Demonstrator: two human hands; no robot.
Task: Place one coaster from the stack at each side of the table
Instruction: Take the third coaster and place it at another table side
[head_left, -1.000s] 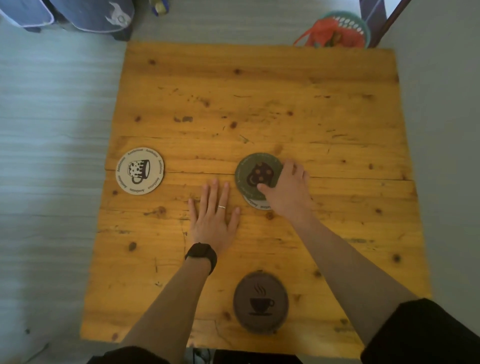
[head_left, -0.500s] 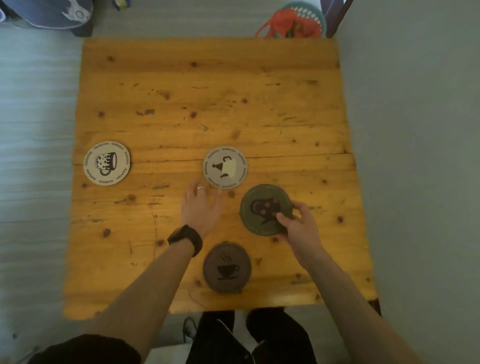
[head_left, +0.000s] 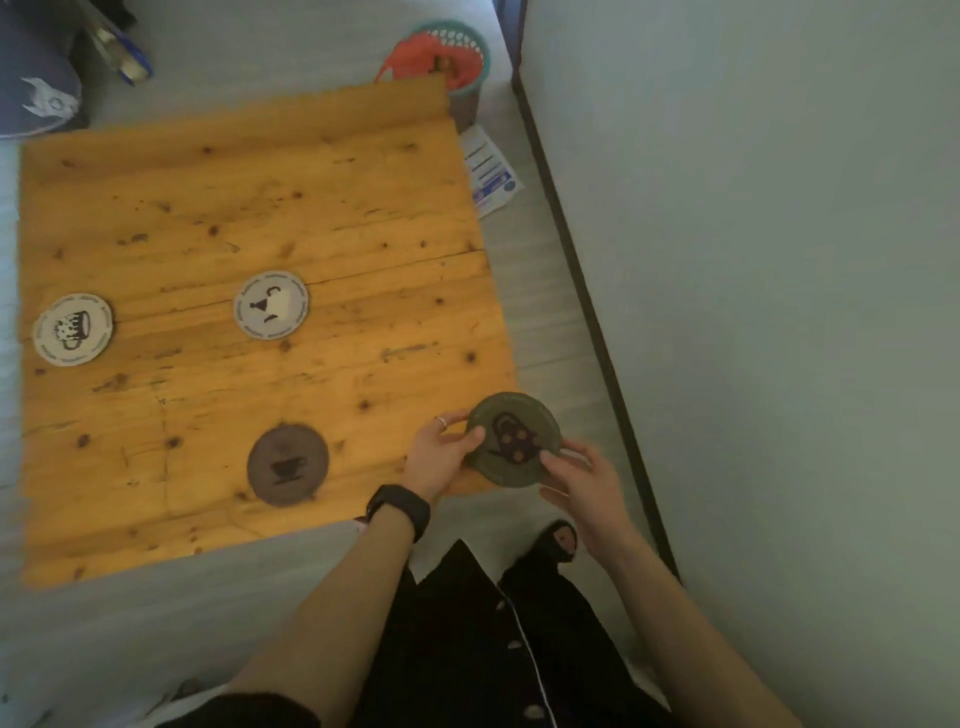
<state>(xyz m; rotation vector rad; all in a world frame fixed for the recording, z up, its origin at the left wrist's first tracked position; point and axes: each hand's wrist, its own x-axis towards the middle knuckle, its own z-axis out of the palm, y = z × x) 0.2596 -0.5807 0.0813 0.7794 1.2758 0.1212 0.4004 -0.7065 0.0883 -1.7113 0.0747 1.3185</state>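
A green coaster (head_left: 511, 439) with a dark teapot print hangs over the table's near right corner, held from both sides. My left hand (head_left: 439, 454) grips its left edge and my right hand (head_left: 582, 480) grips its lower right edge. On the wooden table (head_left: 322, 218) lie three coasters: a white one with a cup print (head_left: 72, 329) at the left side, a white one (head_left: 271, 304) near the middle, and a dark brown one with a cup print (head_left: 287, 464) at the near side.
A teal basket with a red bag (head_left: 441, 57) stands on the floor past the table's far right corner. A printed paper (head_left: 491, 171) lies on the floor beside the right edge. A wall (head_left: 753, 260) runs close along the right.
The green coaster has come off the stack and travelled right and toward me, past the table's corner. My left hand has left the tabletop and joined my right on it. The view has swung right.
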